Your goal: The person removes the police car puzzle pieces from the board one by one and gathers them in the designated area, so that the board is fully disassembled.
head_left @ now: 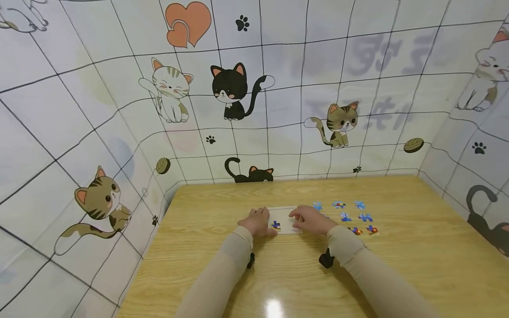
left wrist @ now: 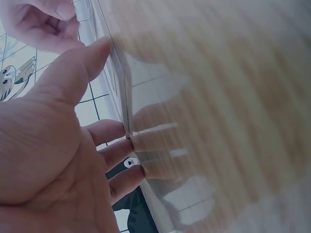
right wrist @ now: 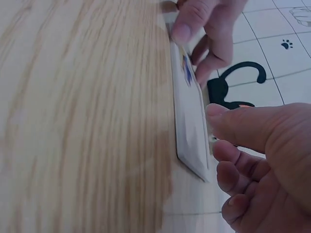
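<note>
A thin white puzzle board (head_left: 285, 229) lies on the table, with one blue, yellow and red jigsaw piece (head_left: 276, 225) in its lower left. At the board's left end is my left hand (head_left: 257, 221), its thumb at the near corner and its spread fingers resting by the left side. My right hand (head_left: 313, 220) hovers at the right end. In the right wrist view its thumb and loosely curled fingers (right wrist: 229, 174) have nothing between them.
Several loose jigsaw pieces (head_left: 366, 217), blue and red, lie in rows right of the board, partly behind my right hand. The wooden table (head_left: 199, 247) meets a cat-patterned wall covering (head_left: 286, 132) at the back and sides.
</note>
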`<state>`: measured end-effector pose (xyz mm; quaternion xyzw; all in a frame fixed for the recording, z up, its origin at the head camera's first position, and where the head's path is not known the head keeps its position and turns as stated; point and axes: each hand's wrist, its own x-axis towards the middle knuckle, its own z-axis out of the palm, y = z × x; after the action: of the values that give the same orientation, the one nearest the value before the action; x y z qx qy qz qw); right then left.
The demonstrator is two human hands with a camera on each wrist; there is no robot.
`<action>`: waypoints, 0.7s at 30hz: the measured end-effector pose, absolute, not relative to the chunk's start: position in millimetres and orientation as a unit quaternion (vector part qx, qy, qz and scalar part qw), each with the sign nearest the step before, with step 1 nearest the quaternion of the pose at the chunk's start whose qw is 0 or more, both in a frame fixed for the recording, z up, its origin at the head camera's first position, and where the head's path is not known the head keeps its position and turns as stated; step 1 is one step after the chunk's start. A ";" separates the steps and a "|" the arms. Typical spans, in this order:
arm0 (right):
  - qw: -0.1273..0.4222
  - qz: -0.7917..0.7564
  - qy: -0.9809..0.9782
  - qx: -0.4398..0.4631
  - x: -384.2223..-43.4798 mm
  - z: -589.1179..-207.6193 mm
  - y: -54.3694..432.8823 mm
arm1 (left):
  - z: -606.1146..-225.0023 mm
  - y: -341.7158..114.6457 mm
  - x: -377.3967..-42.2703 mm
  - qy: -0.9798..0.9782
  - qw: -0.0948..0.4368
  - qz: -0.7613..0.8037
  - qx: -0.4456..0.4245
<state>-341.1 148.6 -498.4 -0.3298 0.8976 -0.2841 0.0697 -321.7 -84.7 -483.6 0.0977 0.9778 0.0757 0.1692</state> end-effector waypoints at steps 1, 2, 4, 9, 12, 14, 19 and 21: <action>0.074 -0.280 0.898 -0.331 -342.6 -499.6 144.1 | -483.2 -85.2 -321.4 0.978 0.168 0.075 0.096; 0.078 -0.275 0.899 -0.332 -343.7 -500.4 139.5 | -482.9 -85.7 -321.0 0.978 0.169 0.074 0.095; 0.085 -0.271 0.897 -0.339 -344.6 -501.1 131.4 | -482.2 -86.7 -320.3 0.979 0.168 0.074 0.095; 0.101 -0.285 0.885 -0.353 -340.9 -500.9 116.0 | -480.7 -87.6 -319.4 0.978 0.162 0.089 0.099; 0.101 -0.281 0.888 -0.349 -337.3 -500.9 109.8 | -479.9 -87.6 -319.0 0.977 0.160 0.098 0.100; 0.098 -0.272 0.894 -0.342 -335.3 -501.4 106.9 | -480.0 -87.5 -318.8 0.977 0.159 0.098 0.102; 0.082 -0.259 0.903 -0.334 -332.5 -502.0 102.4 | -479.0 -87.4 -317.3 0.979 0.152 0.089 0.103; 0.077 -0.259 0.904 -0.333 -332.0 -501.6 101.0 | -478.3 -87.3 -316.6 0.980 0.149 0.085 0.102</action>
<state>-332.0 101.0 -501.6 -0.3325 0.9036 -0.2589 0.0768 -316.6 -87.3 -478.3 0.1021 0.9799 0.0847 0.1488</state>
